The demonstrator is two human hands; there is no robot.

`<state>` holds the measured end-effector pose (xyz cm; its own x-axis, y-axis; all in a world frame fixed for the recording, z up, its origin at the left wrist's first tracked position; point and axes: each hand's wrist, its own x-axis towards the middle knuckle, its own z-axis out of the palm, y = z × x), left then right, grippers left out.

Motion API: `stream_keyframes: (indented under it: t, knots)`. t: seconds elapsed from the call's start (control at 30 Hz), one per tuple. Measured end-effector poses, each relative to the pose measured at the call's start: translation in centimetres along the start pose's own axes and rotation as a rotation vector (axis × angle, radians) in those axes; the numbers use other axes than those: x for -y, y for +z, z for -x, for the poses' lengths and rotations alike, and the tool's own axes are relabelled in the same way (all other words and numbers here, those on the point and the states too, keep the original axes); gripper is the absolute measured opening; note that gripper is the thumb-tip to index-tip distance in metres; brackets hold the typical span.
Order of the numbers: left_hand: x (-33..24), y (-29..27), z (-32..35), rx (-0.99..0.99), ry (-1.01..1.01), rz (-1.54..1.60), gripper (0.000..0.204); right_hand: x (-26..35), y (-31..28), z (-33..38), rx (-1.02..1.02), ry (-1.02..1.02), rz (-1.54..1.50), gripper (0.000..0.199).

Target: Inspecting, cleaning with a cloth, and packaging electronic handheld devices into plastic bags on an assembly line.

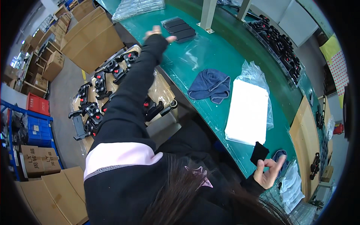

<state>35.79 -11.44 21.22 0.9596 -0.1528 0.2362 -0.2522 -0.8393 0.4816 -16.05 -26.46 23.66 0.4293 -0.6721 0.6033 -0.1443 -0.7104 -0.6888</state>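
My left hand (157, 33) reaches far across to the upper left over the green table, its thumb and fingers apart and nothing visible in them. Just right of it lie several dark flat rectangular pads (179, 30) side by side on clear plastic. Near the table's right front, my right hand (268, 173) pinches a small flat black pad (259, 153) between thumb and fingers, with another finger stretched out. The pad is close to the lower edge of a stack of white paper sheets (246, 112), which lies on a clear plastic bag.
A dark blue cloth (210, 85) rests mid-table. Left of the table, black phone-holder-like clamps (100, 84) with red parts cover a cardboard-topped surface beneath my left arm. A clear tray of black parts (277, 48) stands at the back right. Cardboard boxes (93, 41) stand at the left.
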Motion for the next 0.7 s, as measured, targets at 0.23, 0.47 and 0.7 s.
stream_keyframes:
  t: [0.23, 0.47, 0.7]
  knots:
    - [8.1, -6.2, 3.4, 0.407, -0.124, -0.554, 0.091, -3.4, -2.8, 0.2, 0.022, 0.455, -0.312, 0.023]
    - [12.9, -5.3, 0.7, 0.307, -0.305, -0.269, 0.07, -3.9, -2.3, -0.5, -0.073, 0.455, -0.803, 0.019]
    - [4.6, -10.7, 7.4, 0.678, -0.213, 1.627, 0.059, -7.7, -6.2, -0.3, 0.062, 0.502, -0.909, 0.034]
